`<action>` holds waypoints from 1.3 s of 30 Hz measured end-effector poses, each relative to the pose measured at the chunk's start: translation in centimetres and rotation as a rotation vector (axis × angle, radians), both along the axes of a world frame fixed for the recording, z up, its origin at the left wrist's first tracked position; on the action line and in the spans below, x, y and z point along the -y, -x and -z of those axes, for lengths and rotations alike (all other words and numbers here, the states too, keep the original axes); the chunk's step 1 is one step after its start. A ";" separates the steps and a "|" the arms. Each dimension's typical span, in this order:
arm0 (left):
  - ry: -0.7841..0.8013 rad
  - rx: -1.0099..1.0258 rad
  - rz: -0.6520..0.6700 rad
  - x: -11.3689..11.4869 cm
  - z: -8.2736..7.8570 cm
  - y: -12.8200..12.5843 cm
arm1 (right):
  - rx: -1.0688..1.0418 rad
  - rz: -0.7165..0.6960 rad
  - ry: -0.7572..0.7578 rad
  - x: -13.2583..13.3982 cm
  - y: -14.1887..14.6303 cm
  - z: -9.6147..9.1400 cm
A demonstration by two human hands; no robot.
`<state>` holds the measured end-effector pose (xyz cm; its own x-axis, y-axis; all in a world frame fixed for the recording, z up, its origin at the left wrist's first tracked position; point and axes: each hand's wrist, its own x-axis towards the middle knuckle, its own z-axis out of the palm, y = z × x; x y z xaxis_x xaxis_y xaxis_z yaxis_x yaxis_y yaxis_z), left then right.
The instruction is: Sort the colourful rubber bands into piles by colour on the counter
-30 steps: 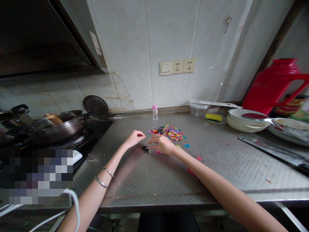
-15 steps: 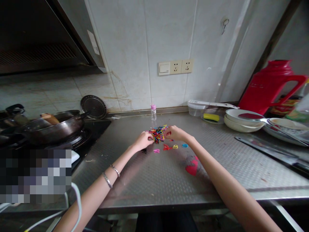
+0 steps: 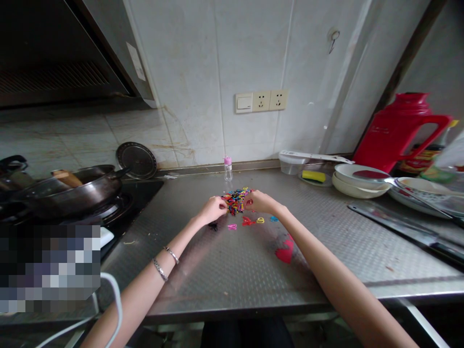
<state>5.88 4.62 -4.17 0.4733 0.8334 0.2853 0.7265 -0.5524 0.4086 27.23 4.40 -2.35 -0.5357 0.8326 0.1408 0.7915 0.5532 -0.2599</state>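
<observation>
A heap of small coloured rubber bands [image 3: 235,199] lies on the steel counter [image 3: 232,270]. My left hand [image 3: 213,210] has its fingers curled against the heap's left edge. My right hand [image 3: 260,201] is pinched at the heap's right edge, fingertips among the bands. What either hand holds is too small to name. A few loose bands lie just in front: pink [image 3: 232,226], red [image 3: 248,222], yellow [image 3: 260,220], blue [image 3: 274,219]. A small black cluster [image 3: 213,226] sits under my left hand. A tiny bottle with a pink cap [image 3: 227,169] stands behind the heap.
A wok [image 3: 68,191] sits on the stove at the left. At the right are a red thermos jug [image 3: 400,130], stacked bowls [image 3: 357,180], a sponge [image 3: 313,176] and a long knife [image 3: 406,231]. A red patch [image 3: 285,252] lies beside my right forearm.
Both hands moved from the loose bands near the black cluster up into the heap, one on each side. The heap looks bunched tighter between them. The camera view drifted slightly.
</observation>
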 end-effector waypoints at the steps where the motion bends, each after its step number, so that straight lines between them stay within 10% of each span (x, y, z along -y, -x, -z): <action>1: 0.009 0.027 -0.012 0.0 -0.4 0.3 | -0.003 -0.011 -0.008 0.1 0.1 0.1; 17: 0.419 -0.076 0.124 -0.6 -2.8 6.8 | 0.112 -0.034 -0.095 1.6 3.3 1.5; 29: 0.253 -0.020 0.038 -0.3 -3.7 6.5 | -0.039 0.003 -0.154 1.1 2.3 0.7; 39: 0.197 0.013 -0.024 -0.5 -3.3 6.3 | -0.055 -0.092 -0.098 4.8 7.7 1.8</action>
